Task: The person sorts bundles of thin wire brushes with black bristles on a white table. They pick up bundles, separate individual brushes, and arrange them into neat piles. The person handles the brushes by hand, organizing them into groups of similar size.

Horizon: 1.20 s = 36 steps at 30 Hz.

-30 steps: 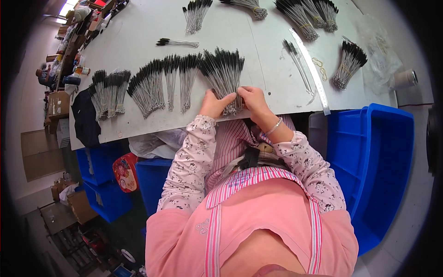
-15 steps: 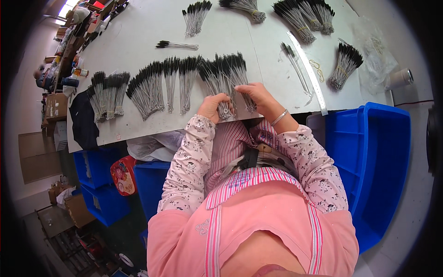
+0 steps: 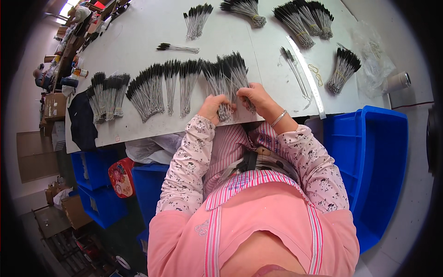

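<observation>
At the table's near edge, my left hand (image 3: pixel 215 108) is closed around the lower wire ends of a bunch of black-bristled wire brushes (image 3: pixel 216 78). Just to its right, my right hand (image 3: pixel 257 98) grips a second bunch of wire brushes (image 3: pixel 238 69) by its handles. Both bunches lie with bristles pointing away from me, their tops touching. Fingers partly hide the looped wire ends. Left of my hands, more brushes lie in fanned groups: a narrow group (image 3: pixel 188 85), a thinner one (image 3: pixel 170 85) and a wide one (image 3: pixel 146 90).
Banded brush bundles (image 3: pixel 344 69) lie at the right and along the far side. A metal ruler (image 3: pixel 307 76), yellow rubber bands (image 3: pixel 315 74) and a few loose brushes (image 3: pixel 295 71) lie right of my hands. Blue bins (image 3: pixel 383 171) flank me; clear plastic (image 3: pixel 374 51) sits at the right edge.
My right hand has closed more firmly round the right bunch, its fingers now wrapped over the handles. That bunch leans slightly more to the left; my left hand stays in place.
</observation>
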Each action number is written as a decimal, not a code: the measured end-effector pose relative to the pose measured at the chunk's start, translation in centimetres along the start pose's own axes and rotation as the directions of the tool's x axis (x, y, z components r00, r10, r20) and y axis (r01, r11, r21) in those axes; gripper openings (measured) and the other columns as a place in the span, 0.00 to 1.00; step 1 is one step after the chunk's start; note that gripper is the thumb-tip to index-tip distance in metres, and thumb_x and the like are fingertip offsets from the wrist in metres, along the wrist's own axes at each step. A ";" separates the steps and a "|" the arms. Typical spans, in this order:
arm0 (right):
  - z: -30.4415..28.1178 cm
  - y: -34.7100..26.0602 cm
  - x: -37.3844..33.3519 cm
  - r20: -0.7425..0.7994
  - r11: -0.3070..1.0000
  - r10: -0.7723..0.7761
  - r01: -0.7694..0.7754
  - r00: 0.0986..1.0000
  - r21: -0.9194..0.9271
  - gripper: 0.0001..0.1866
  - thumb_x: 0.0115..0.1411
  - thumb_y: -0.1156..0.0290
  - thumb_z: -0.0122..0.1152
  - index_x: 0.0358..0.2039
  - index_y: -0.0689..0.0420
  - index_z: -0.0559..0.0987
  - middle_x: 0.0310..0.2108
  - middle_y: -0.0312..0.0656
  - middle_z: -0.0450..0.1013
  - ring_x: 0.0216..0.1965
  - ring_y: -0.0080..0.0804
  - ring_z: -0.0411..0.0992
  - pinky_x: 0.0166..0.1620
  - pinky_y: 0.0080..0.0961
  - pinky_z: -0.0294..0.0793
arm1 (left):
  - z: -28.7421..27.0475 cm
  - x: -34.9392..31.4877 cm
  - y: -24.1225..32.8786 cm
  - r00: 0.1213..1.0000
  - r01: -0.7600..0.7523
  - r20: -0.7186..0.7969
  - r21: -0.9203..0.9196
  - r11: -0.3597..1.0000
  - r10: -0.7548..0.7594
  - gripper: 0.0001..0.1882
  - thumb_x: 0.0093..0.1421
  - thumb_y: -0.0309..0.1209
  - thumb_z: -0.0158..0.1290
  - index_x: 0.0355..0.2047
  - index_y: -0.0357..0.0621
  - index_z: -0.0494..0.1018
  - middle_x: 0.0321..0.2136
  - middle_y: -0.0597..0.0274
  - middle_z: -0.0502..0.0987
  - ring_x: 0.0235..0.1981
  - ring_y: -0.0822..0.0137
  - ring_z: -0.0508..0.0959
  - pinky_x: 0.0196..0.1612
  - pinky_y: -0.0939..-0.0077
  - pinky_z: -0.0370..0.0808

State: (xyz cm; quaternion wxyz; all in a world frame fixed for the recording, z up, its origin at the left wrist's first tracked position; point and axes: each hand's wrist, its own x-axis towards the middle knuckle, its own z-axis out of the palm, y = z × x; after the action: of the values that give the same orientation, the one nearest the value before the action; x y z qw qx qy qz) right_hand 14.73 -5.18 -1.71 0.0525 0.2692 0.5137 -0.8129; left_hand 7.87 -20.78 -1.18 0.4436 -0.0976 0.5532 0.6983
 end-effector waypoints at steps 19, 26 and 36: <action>-5.4 -5.6 0.8 0.055 0.996 -0.028 0.023 0.998 0.090 0.08 0.53 0.72 0.57 0.23 0.54 0.67 0.14 0.30 0.61 0.12 0.18 0.58 0.15 0.18 0.57 | 0.5 -0.1 1.8 0.998 -0.057 0.003 0.235 0.970 0.058 0.12 0.56 0.32 0.55 0.26 0.46 0.61 0.15 0.71 0.63 0.10 0.80 0.62 0.10 0.85 0.58; -10.5 -7.6 -0.1 0.126 0.982 -0.041 0.017 0.991 0.189 0.09 0.54 0.72 0.58 0.24 0.54 0.66 0.15 0.28 0.60 0.12 0.16 0.56 0.15 0.15 0.56 | -2.5 1.3 1.6 0.963 -0.136 -0.148 0.451 0.882 0.225 0.19 0.51 0.34 0.60 0.34 0.39 0.61 0.16 0.66 0.66 0.10 0.77 0.63 0.10 0.80 0.61; -6.1 -1.4 -1.5 -0.155 0.960 -0.148 0.179 0.977 0.214 0.09 0.53 0.71 0.59 0.26 0.57 0.68 0.17 0.35 0.66 0.13 0.22 0.64 0.15 0.19 0.63 | 2.4 1.5 -1.4 0.673 0.094 -0.188 0.981 0.170 0.715 0.34 0.49 0.45 0.58 0.47 0.30 0.61 0.39 0.41 0.72 0.43 0.47 0.72 0.47 0.57 0.68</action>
State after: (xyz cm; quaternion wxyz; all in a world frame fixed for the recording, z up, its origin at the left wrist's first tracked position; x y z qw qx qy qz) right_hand 17.84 0.50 -1.88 -0.0816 0.2854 0.4405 -0.8473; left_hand 8.88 -17.93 -2.23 0.0207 0.0915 0.9724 0.2135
